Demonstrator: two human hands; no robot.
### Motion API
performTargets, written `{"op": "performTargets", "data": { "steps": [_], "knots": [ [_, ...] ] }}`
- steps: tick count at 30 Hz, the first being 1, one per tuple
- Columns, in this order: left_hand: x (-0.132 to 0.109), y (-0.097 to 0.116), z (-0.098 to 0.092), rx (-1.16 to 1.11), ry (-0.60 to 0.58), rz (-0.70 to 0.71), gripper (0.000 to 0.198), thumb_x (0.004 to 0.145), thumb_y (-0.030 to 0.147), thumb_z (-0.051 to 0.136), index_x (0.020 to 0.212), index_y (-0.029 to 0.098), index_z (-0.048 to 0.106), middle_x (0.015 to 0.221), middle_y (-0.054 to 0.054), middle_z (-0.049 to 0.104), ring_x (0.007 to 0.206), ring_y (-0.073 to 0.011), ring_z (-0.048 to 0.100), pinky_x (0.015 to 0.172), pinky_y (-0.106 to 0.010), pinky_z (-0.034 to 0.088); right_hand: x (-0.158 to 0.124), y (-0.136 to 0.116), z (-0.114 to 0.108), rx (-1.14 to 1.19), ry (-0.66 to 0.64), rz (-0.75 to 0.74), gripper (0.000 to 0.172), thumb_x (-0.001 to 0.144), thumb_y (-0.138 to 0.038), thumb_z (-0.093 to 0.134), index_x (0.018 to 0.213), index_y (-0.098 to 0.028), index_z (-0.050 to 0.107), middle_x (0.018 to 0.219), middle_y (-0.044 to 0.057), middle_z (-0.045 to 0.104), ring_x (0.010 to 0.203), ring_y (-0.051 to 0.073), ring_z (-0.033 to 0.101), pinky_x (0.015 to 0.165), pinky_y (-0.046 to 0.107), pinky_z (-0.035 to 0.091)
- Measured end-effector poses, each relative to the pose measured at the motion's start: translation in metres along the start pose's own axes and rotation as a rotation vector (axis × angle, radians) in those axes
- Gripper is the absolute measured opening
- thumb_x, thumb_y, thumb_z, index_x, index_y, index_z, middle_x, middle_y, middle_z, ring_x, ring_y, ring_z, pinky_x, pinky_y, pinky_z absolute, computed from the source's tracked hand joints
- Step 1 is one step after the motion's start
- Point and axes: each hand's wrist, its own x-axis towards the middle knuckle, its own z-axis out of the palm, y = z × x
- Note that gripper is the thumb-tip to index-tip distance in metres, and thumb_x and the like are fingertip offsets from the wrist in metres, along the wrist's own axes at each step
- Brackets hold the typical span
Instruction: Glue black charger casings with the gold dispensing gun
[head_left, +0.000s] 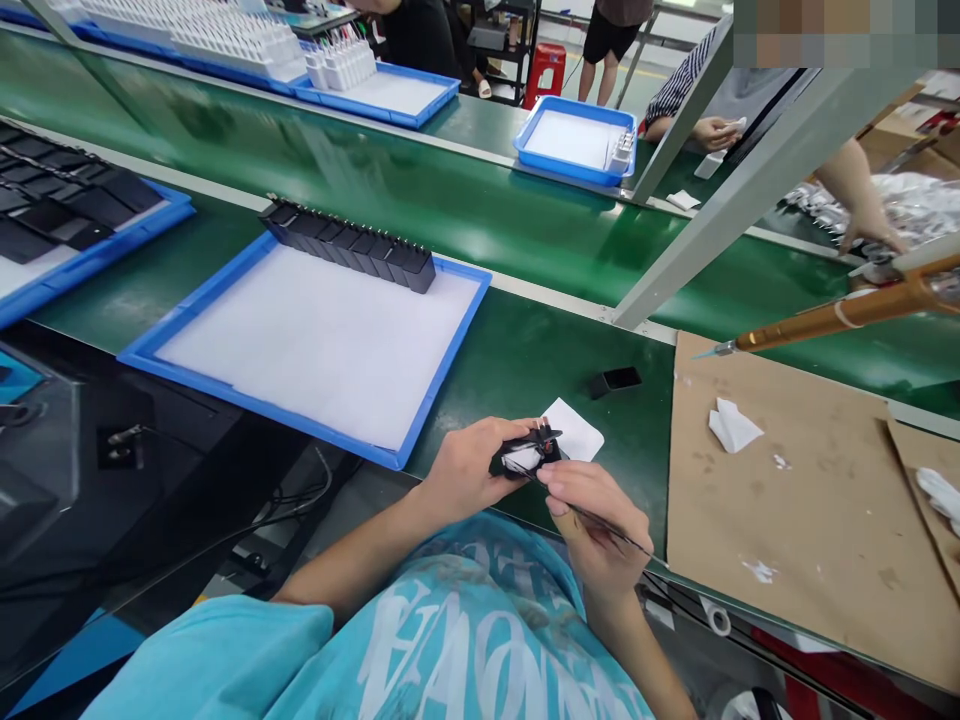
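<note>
My left hand [469, 462] grips a small black plug adapter housing [499, 464], its open side up. Something white and a bit of red show inside it, and metal pins stick out at its far end. My right hand [596, 515] is closed around thin dark tweezers [619, 535], whose tip reaches to the housing. Their exact contact point is too small to tell. Just beyond my hands a white card [576, 430] lies on the green bench. A separate black case [616, 381] rests farther back, apart from both hands.
To the left, a blue tray [416, 420] bears a row of black adapters [349, 245]; another blue tray [161, 212] holds more. On the right are stained cardboard [817, 500], a crumpled tissue [733, 426] and a hanging orange dispenser [832, 318]. Co-workers sit across a grey frame post [720, 210].
</note>
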Motion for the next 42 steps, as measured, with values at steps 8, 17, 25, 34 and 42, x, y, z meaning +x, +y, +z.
{"op": "performTargets", "data": {
  "steps": [8, 17, 25, 34, 42],
  "knots": [
    [0.001, -0.002, -0.001, -0.011, 0.004, 0.03, 0.041, 0.085, 0.025, 0.067, 0.122, 0.02, 0.051, 0.12, -0.01, 0.068, 0.106, -0.0189, 0.068, 0.088, -0.031, 0.056, 0.002, 0.003, 0.001, -0.028, -0.026, -0.063, 0.038, 0.075, 0.001, 0.065, 0.102, -0.026, 0.069, 0.093, 0.003, 0.076, 0.087, 0.019, 0.07, 0.073, 0.036, 0.059],
    [-0.003, -0.005, -0.002, -0.025, -0.031, -0.014, 0.039, 0.084, 0.027, 0.067, 0.119, 0.018, 0.053, 0.118, -0.011, 0.069, 0.105, -0.0199, 0.068, 0.088, -0.031, 0.056, 0.003, 0.003, -0.007, 0.034, -0.119, -0.043, 0.036, 0.075, 0.003, 0.064, 0.1, -0.023, 0.069, 0.091, 0.004, 0.076, 0.091, 0.02, 0.07, 0.076, 0.038, 0.059],
    [-0.001, 0.001, -0.005, -0.044, -0.089, -0.109, 0.04, 0.083, 0.036, 0.068, 0.116, 0.02, 0.053, 0.108, -0.007, 0.071, 0.093, -0.0199, 0.071, 0.077, -0.029, 0.056, 0.007, 0.011, -0.024, -0.062, -0.19, -0.184, 0.037, 0.076, -0.001, 0.064, 0.104, -0.024, 0.069, 0.098, 0.004, 0.076, 0.1, 0.023, 0.068, 0.081, 0.042, 0.059],
    [-0.009, -0.023, -0.009, 0.034, -0.079, -0.462, 0.036, 0.082, 0.041, 0.067, 0.108, 0.022, 0.052, 0.098, -0.002, 0.07, 0.086, -0.0194, 0.069, 0.071, -0.028, 0.052, -0.009, 0.045, -0.076, -0.09, 0.166, 0.354, 0.017, 0.091, -0.024, 0.049, 0.102, -0.024, 0.062, 0.077, 0.0, 0.065, 0.074, 0.017, 0.064, 0.07, 0.034, 0.053],
    [-0.009, -0.047, 0.001, 0.129, -0.001, -0.496, 0.035, 0.083, 0.042, 0.065, 0.108, 0.022, 0.051, 0.1, -0.003, 0.069, 0.087, -0.0204, 0.069, 0.073, -0.03, 0.053, -0.002, 0.059, -0.051, -0.851, -0.326, 0.37, 0.033, 0.092, -0.037, 0.046, 0.119, -0.026, 0.062, 0.102, 0.006, 0.062, 0.065, 0.012, 0.059, 0.054, 0.025, 0.042]
  ]
}}
